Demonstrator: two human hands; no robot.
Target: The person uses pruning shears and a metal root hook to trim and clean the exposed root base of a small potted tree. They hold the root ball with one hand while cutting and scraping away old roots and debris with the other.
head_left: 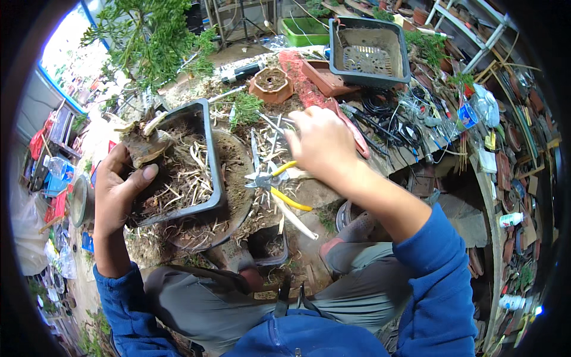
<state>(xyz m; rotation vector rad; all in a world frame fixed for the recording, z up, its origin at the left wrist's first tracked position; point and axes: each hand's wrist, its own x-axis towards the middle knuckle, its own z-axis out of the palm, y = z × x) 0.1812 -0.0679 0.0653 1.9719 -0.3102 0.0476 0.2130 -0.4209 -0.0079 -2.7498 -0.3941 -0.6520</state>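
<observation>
Tree trunk (146,149) overlaps the upper left of the black tray (210,149), pinched between the thumb and fingers of the left hand (114,193). Yellow-handled pliers (275,180) lie right of the tray; farther right is the right hand (324,141), fingers bent; whether they grip anything cannot be told.

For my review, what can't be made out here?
Head view, blurred and covered by its own back: what, if anything, the right hand grips.
Head view, behind the gnarled brown trunk base: most fingertips of the left hand.
Head view, cut by the upper edge: the top of the green feathery-leaved tree.
Head view, behind the black rectangular plastic basin: part of the bright green plastic trough.
</observation>
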